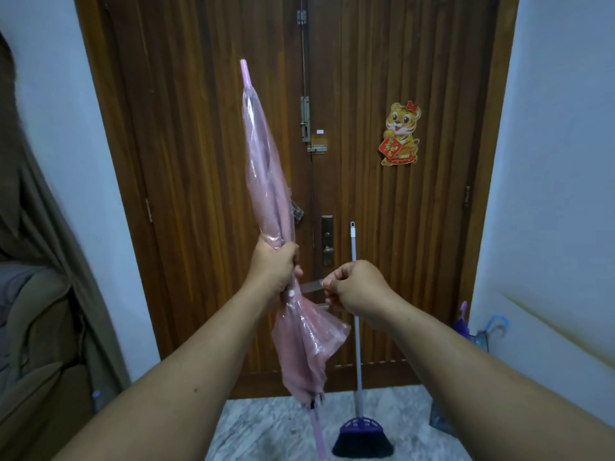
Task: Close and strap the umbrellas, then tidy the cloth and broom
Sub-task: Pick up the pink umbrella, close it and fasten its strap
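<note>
A folded, see-through pink umbrella point(266, 181) stands almost upright in front of me, tip up, its handle end near the floor. My left hand point(276, 271) is clenched around its gathered canopy at mid-length. A clear strap point(311, 287) runs from the canopy to the right, and my right hand point(352, 287) pinches its free end, pulling it taut. A white snap button shows on the canopy just below my left hand. A broom point(357, 344) with a white pole and dark bristles leans against the door behind my right hand.
A brown wooden double door point(399, 227) with bolts and a tiger sticker fills the background. More umbrellas point(479, 331) stand in a holder at the right wall. A brown curtain point(50, 261) and couch are at the left. The floor is grey marble.
</note>
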